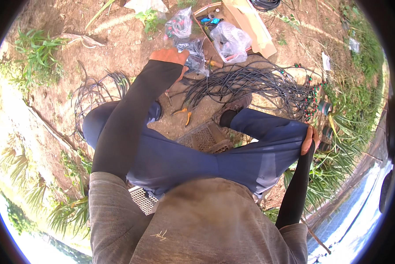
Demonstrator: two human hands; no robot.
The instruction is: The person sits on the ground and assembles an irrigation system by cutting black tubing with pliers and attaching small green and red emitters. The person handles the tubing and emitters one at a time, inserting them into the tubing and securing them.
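Note:
My left hand [170, 57] reaches forward at the end of a black sleeve and rests on a clear plastic bag of dark small parts [197, 57] lying on the dirt. Its fingers curl at the bag's edge, and their grip is hidden from me. My right hand [310, 139] lies over my right knee on the blue trousers, holding nothing. I sit on a grey plastic crate [204, 137]. Orange-handled pliers [184, 114] lie on the soil between my legs.
A big bundle of thin black tubes [250, 83] with red and green fittings [311, 103] spreads ahead to the right. A cardboard box [254, 24], two more clear bags [230, 42] [180, 24] and a loose tube coil [96, 94] lie around.

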